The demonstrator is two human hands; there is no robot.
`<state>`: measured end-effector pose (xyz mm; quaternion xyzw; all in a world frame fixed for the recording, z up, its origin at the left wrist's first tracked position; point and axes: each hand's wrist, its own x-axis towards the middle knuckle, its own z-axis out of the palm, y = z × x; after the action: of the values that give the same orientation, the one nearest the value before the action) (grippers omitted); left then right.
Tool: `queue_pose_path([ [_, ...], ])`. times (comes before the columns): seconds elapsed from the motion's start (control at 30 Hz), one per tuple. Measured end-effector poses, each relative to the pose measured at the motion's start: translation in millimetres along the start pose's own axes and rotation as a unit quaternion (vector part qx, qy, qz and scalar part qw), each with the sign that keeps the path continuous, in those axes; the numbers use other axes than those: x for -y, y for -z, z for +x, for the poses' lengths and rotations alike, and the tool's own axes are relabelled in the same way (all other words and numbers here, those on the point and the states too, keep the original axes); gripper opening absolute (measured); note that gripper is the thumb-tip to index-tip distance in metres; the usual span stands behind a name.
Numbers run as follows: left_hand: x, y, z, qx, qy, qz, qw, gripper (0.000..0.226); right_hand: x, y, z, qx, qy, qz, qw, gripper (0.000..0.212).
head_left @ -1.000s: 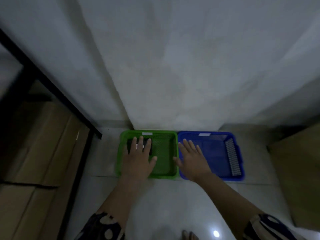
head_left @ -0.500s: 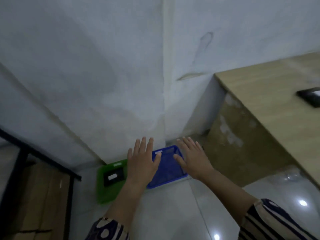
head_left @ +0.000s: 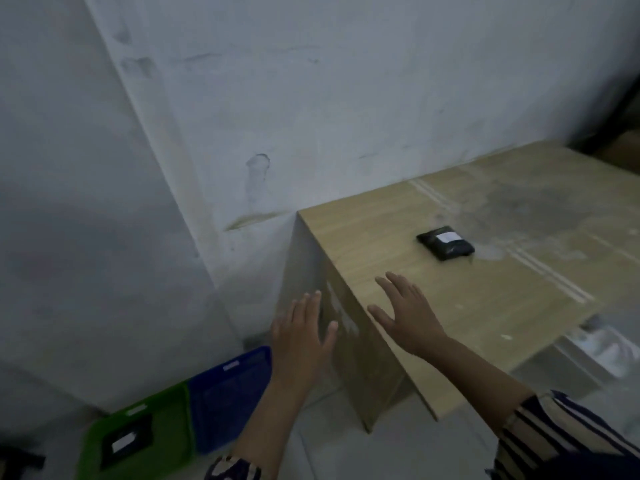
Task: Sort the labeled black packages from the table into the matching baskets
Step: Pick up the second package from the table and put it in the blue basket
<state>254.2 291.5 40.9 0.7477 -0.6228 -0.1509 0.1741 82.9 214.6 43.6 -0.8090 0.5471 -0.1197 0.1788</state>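
Wooden tabletop point(head_left: 485, 306) fills the right side of your head-camera view, its pale surface scuffed and dusty, set against a grey-white wall point(head_left: 311, 98). One black package point(head_left: 445, 242) with a white label lies flat on it, toward the far middle, well apart from both of your hands.

Your right hand point(head_left: 405, 313) hovers palm down over the near left part of the table, fingers spread wide and holding nothing. Your left hand point(head_left: 301, 337) is raised just off the table's left edge, in front of its side panel, also spread wide and empty. Patterned sleeves show at both forearms.

Down on the tiled floor point(head_left: 346, 452) at lower left, two baskets sit side by side, touching, against the wall. The green basket point(head_left: 93, 445) on the left holds a second black package point(head_left: 126, 443), white label up. The blue basket point(head_left: 228, 393) sits to its right, partly hidden by your left arm; its contents are too blurred to make out.
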Motion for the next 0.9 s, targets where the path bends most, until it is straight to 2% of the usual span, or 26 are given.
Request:
queue_pose_path([
  [0.2,-44.2,-25.9,41.7,0.003,-0.044,-0.057,0.997,0.054,-53.0,32.2,21.5,-0.065,-0.042,0.005,0.997,0.053],
  [0.4,-92.6,-46.0,85.0,0.016,-0.045,-0.077,0.996,0.054,-116.7,52.3,51.6,-0.081,-0.077,0.032,0.993,0.052],
  [0.6,-160.9,-99.6,151.8,-0.002,0.026,-0.11,0.994,0.055,-202.1,72.1,116.1,-0.049,-0.06,0.054,0.995,0.048],
  [0.9,-243.3,-177.4,232.7,0.02,0.146,-0.102,0.984,0.051,-309.2,80.5,208.7,0.058,-0.013,0.062,0.996,0.042],
])
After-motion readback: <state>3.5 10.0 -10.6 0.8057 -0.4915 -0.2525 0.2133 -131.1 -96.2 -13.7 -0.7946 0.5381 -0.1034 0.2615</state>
